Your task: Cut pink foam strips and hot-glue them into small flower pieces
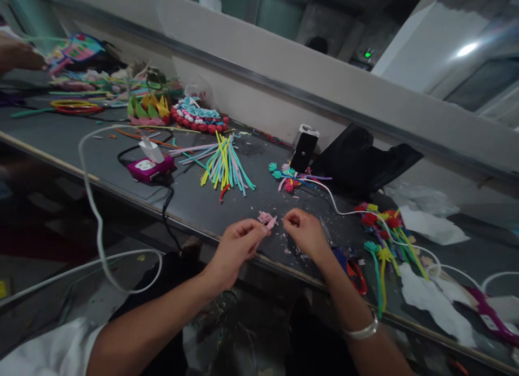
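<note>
My left hand (238, 245) and my right hand (305, 231) hover over the near edge of the dark worktable (121, 165), both with fingers pinched. Between them is a small pink fuzzy piece (267, 219); the left fingertips pinch its left end. The right fingertips are closed just to its right, and I cannot make out what they hold. A silver bracelet (362, 330) is on my right wrist. Small pink scraps lie on the table under the hands.
A bundle of coloured pipe cleaners (225, 164) lies behind the hands, a pink device (148, 168) with cables to the left. Finished pipe-cleaner flowers (383, 230), red-handled scissors (356, 275), white paper scraps (430, 297) and a black bag (357, 160) are on the right. Another person's hand (18, 54) is far left.
</note>
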The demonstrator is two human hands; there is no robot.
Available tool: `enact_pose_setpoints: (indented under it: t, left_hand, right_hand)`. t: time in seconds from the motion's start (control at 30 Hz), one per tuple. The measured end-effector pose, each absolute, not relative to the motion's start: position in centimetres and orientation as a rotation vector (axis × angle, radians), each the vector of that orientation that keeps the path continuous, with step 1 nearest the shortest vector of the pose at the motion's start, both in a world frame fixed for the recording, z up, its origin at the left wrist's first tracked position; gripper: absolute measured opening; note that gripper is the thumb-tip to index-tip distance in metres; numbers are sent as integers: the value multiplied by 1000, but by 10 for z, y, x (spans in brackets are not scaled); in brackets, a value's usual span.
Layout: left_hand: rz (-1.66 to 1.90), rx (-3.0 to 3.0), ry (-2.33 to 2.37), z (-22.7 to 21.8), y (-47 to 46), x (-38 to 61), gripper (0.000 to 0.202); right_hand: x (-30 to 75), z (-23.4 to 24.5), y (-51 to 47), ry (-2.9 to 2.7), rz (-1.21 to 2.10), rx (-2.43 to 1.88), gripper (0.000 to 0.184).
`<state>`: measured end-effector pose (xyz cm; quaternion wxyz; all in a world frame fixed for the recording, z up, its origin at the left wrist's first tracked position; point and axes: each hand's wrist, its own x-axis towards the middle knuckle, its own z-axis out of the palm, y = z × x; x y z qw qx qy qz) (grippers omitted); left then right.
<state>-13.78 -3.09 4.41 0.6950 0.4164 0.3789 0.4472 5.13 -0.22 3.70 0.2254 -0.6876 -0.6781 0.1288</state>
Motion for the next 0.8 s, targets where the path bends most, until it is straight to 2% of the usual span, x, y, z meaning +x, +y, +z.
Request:
enact_pose_setpoints:
  t: [0.07,0.17,0.2,0.27,0.4,0.8]
  left_hand:
    - [992,929,847,44,-32,-136,19]
    - [971,926,842,43,-34,-131,20]
    - [960,924,840,42,-34,-129,20]
    - [945,923,829,41,-36,-125,20]
    - [924,952,819,38,-38,-117,19]
    - [818,864,729,33,-47,-100,22]
  right_hand:
    - [53,42,-16,-1568,629,-1748,10]
    - [49,47,-44,-1080,1085,-1463,26]
    - [46,47,-53,-979,1174,-1370,32]
    - [41,46,-68,-832,1270,-1250,33]
    - [37,38,-82,-732,1383,-1170,21]
    - [39,32,-87,-709,1277,-1155,19]
